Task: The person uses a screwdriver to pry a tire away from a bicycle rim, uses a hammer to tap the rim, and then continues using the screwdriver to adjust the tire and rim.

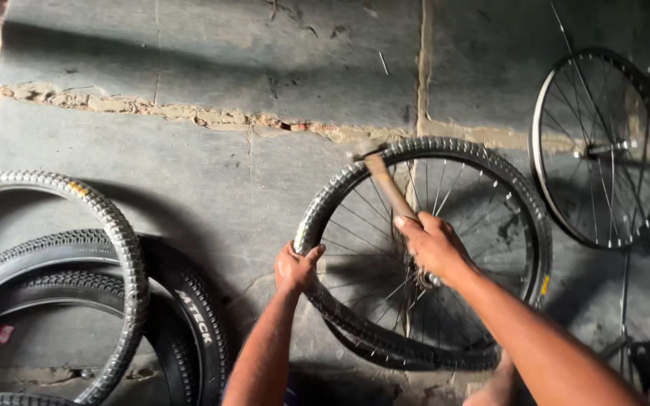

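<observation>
Spoked bicycle wheel with a knobby black tyre (483, 180) lies at centre frame on a cracked grey concrete floor (189, 158). Left hand (295, 267) clamps the tyre's left edge; right hand (432, 244) grips a wooden-handled hammer (387, 184), head at the tyre's upper rim. Tyre appears seated on the rim. Bare silver wheel (603, 150) upper right; loose black tyres (114, 301) lower left.

Knobby matt rubber tyre (325, 203), wooden hammer handle (389, 188), shiny metal rim (543, 143), rough concrete floor (212, 60)
</observation>
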